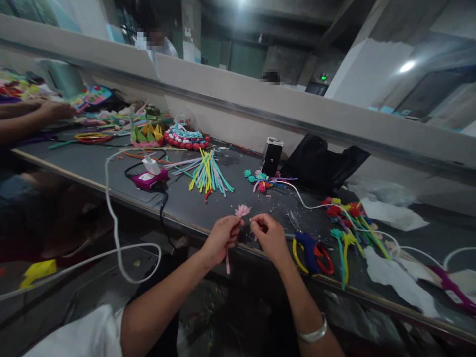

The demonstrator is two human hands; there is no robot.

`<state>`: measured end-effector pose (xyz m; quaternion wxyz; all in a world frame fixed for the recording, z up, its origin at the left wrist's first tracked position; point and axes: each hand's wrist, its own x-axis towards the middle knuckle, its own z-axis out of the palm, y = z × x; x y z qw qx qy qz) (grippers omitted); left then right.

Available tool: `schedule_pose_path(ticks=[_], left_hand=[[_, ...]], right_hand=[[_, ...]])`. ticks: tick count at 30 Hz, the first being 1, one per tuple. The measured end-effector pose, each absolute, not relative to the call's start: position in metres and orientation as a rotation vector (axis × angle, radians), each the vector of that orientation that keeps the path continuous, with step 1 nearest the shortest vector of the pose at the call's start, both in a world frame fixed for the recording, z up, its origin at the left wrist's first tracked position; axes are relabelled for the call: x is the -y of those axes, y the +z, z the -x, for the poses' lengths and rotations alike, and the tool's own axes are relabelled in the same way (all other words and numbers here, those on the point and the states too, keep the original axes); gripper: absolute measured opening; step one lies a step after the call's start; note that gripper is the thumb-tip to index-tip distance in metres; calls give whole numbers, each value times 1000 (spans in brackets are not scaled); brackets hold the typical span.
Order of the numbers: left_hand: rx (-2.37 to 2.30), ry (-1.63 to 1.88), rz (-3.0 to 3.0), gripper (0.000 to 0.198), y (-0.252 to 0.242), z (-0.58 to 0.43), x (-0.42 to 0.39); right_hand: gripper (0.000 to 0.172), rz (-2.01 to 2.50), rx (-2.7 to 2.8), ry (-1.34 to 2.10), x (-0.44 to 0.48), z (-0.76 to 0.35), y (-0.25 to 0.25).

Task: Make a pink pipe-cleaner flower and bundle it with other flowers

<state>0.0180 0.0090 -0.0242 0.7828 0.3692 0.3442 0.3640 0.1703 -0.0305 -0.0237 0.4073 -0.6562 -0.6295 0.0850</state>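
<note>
My left hand (pixel 223 237) is closed on a pink pipe-cleaner flower (pixel 242 210). Its petals fan out above my fingertips, and a pink stem (pixel 228 262) hangs below the fist. Just to the right, my right hand (pixel 268 235) is pinched, thumb against fingers, a small gap from the flower. Something thin and pale shows at its fingertips, too small to name. Beyond my hands lies a spread bundle of yellow, mint and lilac pipe cleaners (pixel 208 171). Beside my right wrist are tools with yellow, blue and red handles (pixel 312 254) at the table's edge.
A purple power block (pixel 150 178) with a white plug and trailing cable sits left. A black phone (pixel 272 157) stands upright behind several small flowers (pixel 262 179). More flowers (pixel 347 213) and white paper (pixel 399 280) lie right. Another person's hand (pixel 55 110) works at far left.
</note>
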Motion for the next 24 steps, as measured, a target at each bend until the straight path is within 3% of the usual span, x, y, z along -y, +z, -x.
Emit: schedule_pose_path(ticks=[15, 20, 24], left_hand=[[-647, 666, -891, 10, -14, -42, 9], [-655, 675, -941, 27, -13, -45, 12], [-689, 680, -920, 29, -12, -47, 13]], right_hand=[[10, 1662, 1655, 44, 67, -185, -12], [11, 1648, 1681, -14, 71, -183, -9], [10, 1655, 1693, -10, 72, -184, -9]])
